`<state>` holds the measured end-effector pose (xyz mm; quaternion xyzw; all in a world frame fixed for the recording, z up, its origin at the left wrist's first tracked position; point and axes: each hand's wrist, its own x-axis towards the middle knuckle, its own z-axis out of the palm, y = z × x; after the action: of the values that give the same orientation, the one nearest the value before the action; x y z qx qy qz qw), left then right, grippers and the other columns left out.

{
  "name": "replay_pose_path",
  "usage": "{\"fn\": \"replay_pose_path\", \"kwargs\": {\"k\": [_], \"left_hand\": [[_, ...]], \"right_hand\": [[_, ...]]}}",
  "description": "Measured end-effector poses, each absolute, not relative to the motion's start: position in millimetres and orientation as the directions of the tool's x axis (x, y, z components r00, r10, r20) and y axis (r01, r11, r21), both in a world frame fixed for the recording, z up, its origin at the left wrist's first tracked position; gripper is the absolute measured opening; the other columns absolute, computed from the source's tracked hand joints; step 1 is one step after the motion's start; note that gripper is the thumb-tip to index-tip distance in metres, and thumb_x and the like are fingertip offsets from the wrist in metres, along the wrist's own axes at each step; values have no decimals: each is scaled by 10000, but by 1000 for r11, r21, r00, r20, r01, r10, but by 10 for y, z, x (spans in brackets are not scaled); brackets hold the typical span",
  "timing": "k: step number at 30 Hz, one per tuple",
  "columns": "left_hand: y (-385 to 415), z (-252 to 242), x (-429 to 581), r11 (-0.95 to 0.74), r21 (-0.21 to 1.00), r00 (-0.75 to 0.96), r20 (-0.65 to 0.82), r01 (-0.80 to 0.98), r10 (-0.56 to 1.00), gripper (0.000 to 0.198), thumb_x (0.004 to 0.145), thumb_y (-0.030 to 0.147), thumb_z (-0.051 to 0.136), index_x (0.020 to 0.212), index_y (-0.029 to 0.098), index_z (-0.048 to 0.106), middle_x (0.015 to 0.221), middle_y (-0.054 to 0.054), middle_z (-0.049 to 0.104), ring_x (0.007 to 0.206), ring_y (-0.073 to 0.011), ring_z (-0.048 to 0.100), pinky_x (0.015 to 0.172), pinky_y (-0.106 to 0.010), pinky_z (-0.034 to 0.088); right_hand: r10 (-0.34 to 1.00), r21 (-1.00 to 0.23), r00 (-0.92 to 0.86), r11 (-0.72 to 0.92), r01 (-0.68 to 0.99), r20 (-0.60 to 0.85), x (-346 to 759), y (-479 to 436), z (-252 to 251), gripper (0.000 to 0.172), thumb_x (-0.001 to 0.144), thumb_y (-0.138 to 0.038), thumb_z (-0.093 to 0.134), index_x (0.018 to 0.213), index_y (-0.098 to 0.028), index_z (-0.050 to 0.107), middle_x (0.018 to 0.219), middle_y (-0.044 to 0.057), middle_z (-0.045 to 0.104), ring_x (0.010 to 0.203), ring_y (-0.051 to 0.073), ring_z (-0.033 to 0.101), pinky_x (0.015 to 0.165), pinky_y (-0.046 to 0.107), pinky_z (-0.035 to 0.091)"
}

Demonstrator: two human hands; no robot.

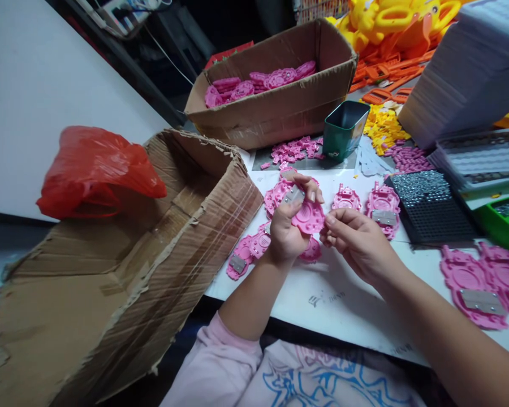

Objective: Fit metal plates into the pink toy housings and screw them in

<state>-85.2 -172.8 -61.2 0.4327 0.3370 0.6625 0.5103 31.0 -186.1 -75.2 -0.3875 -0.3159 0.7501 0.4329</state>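
My left hand [289, 229] is wrapped round a pink plastic casing [309, 217], lifted over the white work surface [322, 282]. A grey metal plate shows on the pink plastic by my thumb. At the casing's right edge my right hand [358, 240] has its thumb and forefinger pinched together; whatever lies between them is too small to make out. Beneath and left of my left hand lie more pink casings [248, 251], some with metal plates. Two others, a plain casing [346, 198] and a plated casing [382, 212], lie beyond my right hand.
An open cardboard box [186, 243] with a red plastic bag [97, 169] on its rim stands left. Behind, another carton [275, 116] holds pink casings. A green bin [343, 133], small pink parts [297, 150], a black screw tray [432, 209] and stacked white sheets [462, 73] surround the surface.
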Motion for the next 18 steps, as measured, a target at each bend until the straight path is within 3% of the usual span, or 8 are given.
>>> {"fn": "replay_pose_path", "kwargs": {"k": [6,10,18], "left_hand": [[-1730,-641,-837,-236,913,-102,213,-334,972,328,715,485,409,943,248,413,758,-23,361,765,-190,471,829,-378,428],[-1748,-625,-810,-285,872,-123,258,-398,958,301,717,448,417,930,236,412,720,-15,393,752,-185,490,847,-373,428],[-1781,-664,-814,-204,901,-65,194,-383,979,386,702,499,464,977,228,470,799,-40,501,905,-220,547,884,-386,436]], "right_hand": [[857,-807,-439,-450,-381,-271,366,-1830,-778,290,665,-406,762,818,-181,659,677,-9,572,590,71,482,546,220,375],[870,-843,-437,-401,-359,-228,418,-1830,-774,244,689,-404,745,734,-180,658,607,-13,541,564,72,467,545,227,361],[878,-857,-402,-400,-325,-258,434,-1832,-761,274,647,-423,770,657,-178,649,551,-10,515,531,73,454,512,226,354]]}}
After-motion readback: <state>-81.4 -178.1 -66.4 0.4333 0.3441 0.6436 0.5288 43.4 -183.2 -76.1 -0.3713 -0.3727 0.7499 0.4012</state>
